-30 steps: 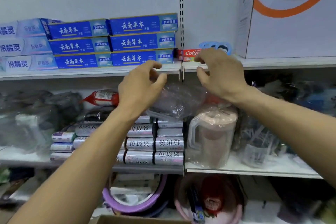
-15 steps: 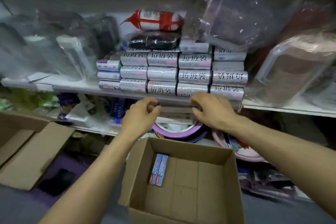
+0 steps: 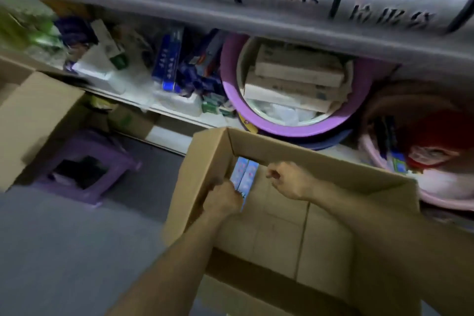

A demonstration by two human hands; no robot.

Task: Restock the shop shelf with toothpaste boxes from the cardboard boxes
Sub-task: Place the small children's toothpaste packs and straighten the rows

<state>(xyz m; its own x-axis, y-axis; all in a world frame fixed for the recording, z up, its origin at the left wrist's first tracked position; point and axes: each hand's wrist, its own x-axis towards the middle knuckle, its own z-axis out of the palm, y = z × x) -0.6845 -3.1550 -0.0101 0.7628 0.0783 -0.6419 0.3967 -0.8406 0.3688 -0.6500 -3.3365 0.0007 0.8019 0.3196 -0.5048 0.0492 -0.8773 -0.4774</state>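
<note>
Both hands (image 3: 224, 200) inside cardboard box (image 3: 205, 161)

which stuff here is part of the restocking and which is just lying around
Job: cardboard box, two toothpaste boxes inside it, left hand, right hand.
Lying about: purple basin, purple stool, second cardboard box.

Single head view, steeply downward, close over open cardboard box (image 3: 320, 226), low shelf (image 3: 256, 23) ahead.

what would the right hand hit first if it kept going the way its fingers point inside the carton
Most likely the two toothpaste boxes lying against the left wall of the cardboard box. The right hand points left toward them, with nothing between, though depth is unclear.
</note>
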